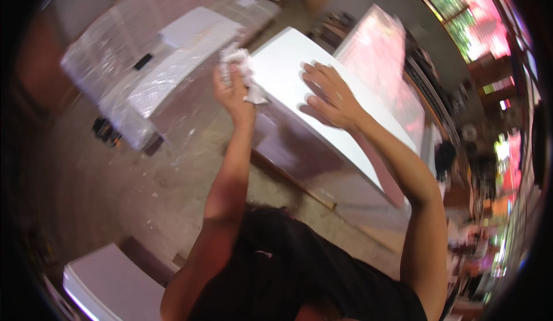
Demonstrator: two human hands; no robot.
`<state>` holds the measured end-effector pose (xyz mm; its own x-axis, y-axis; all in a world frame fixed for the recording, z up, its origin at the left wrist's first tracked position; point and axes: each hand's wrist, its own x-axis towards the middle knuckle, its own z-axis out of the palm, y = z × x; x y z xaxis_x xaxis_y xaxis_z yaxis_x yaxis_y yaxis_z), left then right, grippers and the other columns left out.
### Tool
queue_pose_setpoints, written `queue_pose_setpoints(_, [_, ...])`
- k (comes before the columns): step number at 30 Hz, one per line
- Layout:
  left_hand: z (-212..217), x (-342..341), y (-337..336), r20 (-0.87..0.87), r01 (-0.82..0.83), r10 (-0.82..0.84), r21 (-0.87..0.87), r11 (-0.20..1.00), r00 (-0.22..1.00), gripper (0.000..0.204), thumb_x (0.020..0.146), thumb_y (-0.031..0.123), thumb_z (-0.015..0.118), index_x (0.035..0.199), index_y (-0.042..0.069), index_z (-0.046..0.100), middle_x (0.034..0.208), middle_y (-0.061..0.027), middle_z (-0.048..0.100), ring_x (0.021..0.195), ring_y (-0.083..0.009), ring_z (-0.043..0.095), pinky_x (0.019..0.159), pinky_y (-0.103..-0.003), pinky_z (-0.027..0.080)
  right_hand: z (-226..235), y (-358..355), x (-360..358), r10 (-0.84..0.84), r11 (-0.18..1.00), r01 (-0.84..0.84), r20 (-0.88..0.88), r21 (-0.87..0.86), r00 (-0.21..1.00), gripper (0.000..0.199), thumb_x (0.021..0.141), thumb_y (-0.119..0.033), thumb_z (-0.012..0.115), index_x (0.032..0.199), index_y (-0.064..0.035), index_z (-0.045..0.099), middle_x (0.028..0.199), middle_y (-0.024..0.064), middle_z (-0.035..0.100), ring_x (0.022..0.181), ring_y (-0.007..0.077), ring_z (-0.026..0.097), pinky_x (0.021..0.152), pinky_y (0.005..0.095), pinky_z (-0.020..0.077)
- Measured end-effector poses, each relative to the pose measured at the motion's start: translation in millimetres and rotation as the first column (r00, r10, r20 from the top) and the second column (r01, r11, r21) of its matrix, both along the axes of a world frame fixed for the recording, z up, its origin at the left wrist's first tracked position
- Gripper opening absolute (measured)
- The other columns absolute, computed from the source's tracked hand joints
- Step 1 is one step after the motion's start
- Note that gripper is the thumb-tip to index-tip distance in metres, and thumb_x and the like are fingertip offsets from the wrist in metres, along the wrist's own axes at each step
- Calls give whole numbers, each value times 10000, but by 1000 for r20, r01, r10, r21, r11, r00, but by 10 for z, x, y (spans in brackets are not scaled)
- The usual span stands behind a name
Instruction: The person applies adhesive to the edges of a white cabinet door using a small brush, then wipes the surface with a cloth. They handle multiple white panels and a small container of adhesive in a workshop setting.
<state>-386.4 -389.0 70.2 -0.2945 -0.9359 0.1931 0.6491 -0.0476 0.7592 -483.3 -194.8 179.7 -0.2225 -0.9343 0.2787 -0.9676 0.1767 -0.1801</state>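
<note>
A long white panel (282,61) lies in front of me on a plastic-wrapped stack (288,139). My left hand (233,87) is closed round a crumpled white cloth (237,60) at the panel's left edge. Part of the cloth hangs below the fingers beside that edge. On the panel's top face rests my right hand (329,95), its fingers spread and nothing in its grasp. The panel's near end tapers toward my right forearm, which partly covers it.
To the left stands another plastic-wrapped stack (95,61) with white panels (199,30) and a small black object (143,62) on it. A dark tool (106,131) sits on the floor beside it. White boards (115,280) are at lower left, and a wrapped pile (374,44) lies beyond the panel.
</note>
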Motion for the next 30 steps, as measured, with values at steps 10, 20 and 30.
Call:
queue_pose_setpoints(10, [-255, 203, 657, 202, 136, 267, -960, 245, 942, 400, 1015, 338, 462, 1260, 80, 645, 1313, -119, 638, 1430, -427, 375, 1215, -638, 53, 18, 66, -127, 130, 974, 105, 877, -200, 463, 986, 937, -813, 166, 1437, -6, 434, 1455, 177, 477, 1418, 276, 396, 1207, 463, 233])
queue_pose_setpoints(20, [-477, 298, 2635, 96, 25, 207, -947, 319, 974, 455, 971, 384, 509, 1264, 58, 630, 1297, -187, 618, 1326, -373, 487, 1187, -567, 278, -16, -148, -161, 213, 943, 137, 865, -304, 454, 1066, 940, -813, 93, 1368, 79, 488, 1361, 192, 565, 1352, 290, 474, 1181, 433, 280])
queue_pose_setpoints(30, [-27, 193, 2409, 52, -288, 512, -776, 561, 858, 375, 997, 306, 438, 1145, 21, 633, 1195, -181, 626, 1270, -411, 490, 1203, -569, 193, -219, -146, -288, 115, 891, 272, 759, -364, 641, 986, 996, -732, 121, 1038, 38, 736, 1036, 193, 736, 973, 284, 724, 948, 386, 491])
